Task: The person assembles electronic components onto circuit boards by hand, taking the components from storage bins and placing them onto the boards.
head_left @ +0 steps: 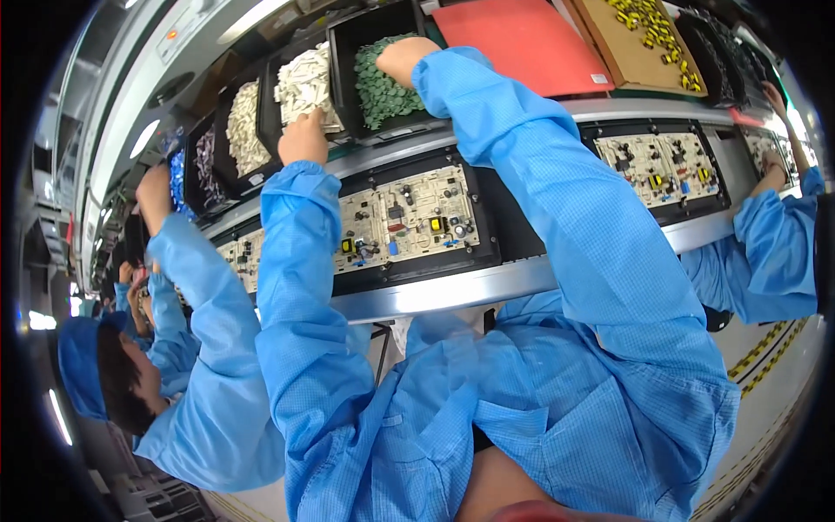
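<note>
My left hand (pixel 303 139) is at the near edge of a black bin of small white parts (pixel 304 76), its fingertips curled together at the parts. Farther right, my right hand (pixel 405 61) reaches over a black bin of small green disc-like parts (pixel 384 87), with its fingers bent down at them. Whatever either hand's fingers hold is hidden. Below my hands, a black tray (pixel 489 244) carries pale circuit boards (pixel 409 213) fitted with capacitors, yellow-black transformers and blue parts.
Bins of cream parts (pixel 247 130) and blue parts (pixel 177 178) stand left. A red sheet (pixel 522 43) and a cardboard box of yellow-black parts (pixel 648 35) lie right. Another tray (pixel 657 165) sits on the metal-edged line. Co-workers in blue sit left (pixel 209 374) and right (pixel 765 244).
</note>
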Tool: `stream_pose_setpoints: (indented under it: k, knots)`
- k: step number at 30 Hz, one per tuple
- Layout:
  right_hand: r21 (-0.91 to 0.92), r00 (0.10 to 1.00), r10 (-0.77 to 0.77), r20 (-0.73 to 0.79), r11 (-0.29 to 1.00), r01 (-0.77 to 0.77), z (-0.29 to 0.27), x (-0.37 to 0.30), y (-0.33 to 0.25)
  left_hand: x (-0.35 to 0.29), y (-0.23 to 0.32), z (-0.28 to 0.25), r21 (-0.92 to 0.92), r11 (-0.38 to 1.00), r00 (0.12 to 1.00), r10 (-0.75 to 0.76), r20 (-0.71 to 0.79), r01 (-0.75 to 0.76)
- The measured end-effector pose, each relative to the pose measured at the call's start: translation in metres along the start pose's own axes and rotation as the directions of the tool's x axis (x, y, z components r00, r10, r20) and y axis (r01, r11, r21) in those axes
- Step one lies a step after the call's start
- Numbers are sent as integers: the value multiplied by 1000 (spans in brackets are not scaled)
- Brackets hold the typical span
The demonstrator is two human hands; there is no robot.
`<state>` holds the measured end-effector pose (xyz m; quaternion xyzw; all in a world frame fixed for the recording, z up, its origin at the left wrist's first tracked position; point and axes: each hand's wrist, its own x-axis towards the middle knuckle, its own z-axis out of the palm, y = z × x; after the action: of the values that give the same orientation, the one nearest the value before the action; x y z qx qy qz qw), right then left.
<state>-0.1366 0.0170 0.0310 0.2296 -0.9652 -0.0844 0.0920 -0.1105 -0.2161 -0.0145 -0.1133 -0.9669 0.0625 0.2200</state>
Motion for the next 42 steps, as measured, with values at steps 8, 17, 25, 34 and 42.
stream_pose_setpoints:
  k: [8, 17, 25, 34, 42]
  knots:
    - [187, 986, 120, -114, 978, -97, -2, -3, -4, 15, -6, -17, -58, 995, 995, -76, 67, 80]
    - [94, 974, 61, -219, 995, -41, 6, 7, -14, -7, -47, -11, -732, 668, 967, -250, -52, 133]
    - [131, 973, 34, -226, 991, -5, 16, 15, -4, -112, -15, -68, -910, -263, 865, -310, 395, 322]
    - [431, 962, 39, -270, 898, 85, 8, 15, -4, -240, -30, -44, -809, -519, 708, -460, 536, 275]
    - [752, 896, -55, -441, 522, 402, -60, 33, -76, -282, -42, -43, -968, 2, 642, -749, 164, 250]
